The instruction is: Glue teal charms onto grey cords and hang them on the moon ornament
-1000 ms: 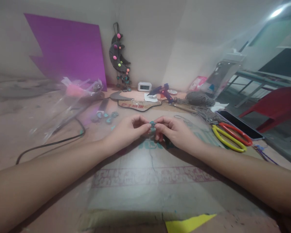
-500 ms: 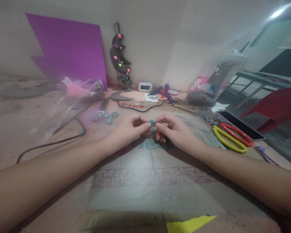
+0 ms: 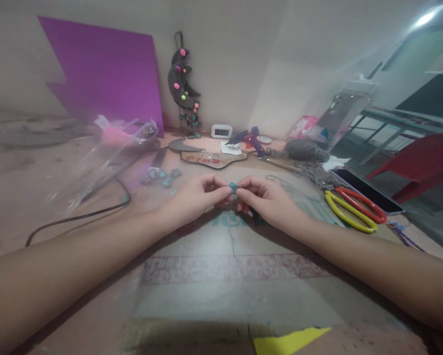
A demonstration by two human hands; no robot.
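Note:
Between my two hands is a small teal piece, pinched at fingertip height above the printed board; its exact kind is too small to make out. My left hand grips its left side with thumb and forefinger. On its right side the thumb and fingers of my right hand are closed as well. Several small teal and grey pieces lie on the table beyond my left hand. Below my hands spreads a board with green and red print, under what looks like clear plastic.
Scissors with red and yellow handles and a phone lie at the right. Behind are a glue gun, a white clock, grey yarn and a grey crescent. A moon hanging and purple sheet stand against the wall.
The teal piece is turned slightly between my fingertips and shows a brighter teal face. Both hands stay in nearly the same place.

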